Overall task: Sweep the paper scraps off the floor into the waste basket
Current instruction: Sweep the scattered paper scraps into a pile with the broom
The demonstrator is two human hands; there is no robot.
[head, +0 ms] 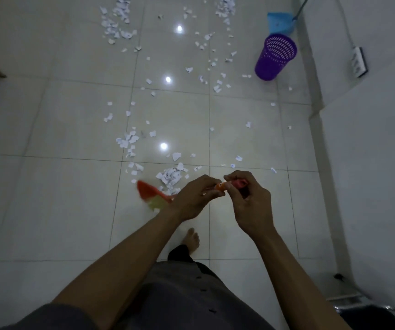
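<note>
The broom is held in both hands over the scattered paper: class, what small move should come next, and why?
Probably a short stroke forward: the broom head sits just behind the nearest paper scraps, both hands grip its handle, and the purple waste basket stands far ahead to the right beside a blue dustpan.

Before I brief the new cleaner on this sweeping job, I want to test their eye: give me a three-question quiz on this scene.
1. True or false: the purple waste basket lies tipped over on the floor.
2. What do the left hand and right hand hold together?
A. the blue dustpan
B. the orange broom
C. a paper scrap
3. Fill in: the paper scraps nearest the broom head lie just ____ it, farther from the person.

Key:
1. False; it stands upright near the wall.
2. B; both hands grip its handle.
3. beyond
</note>
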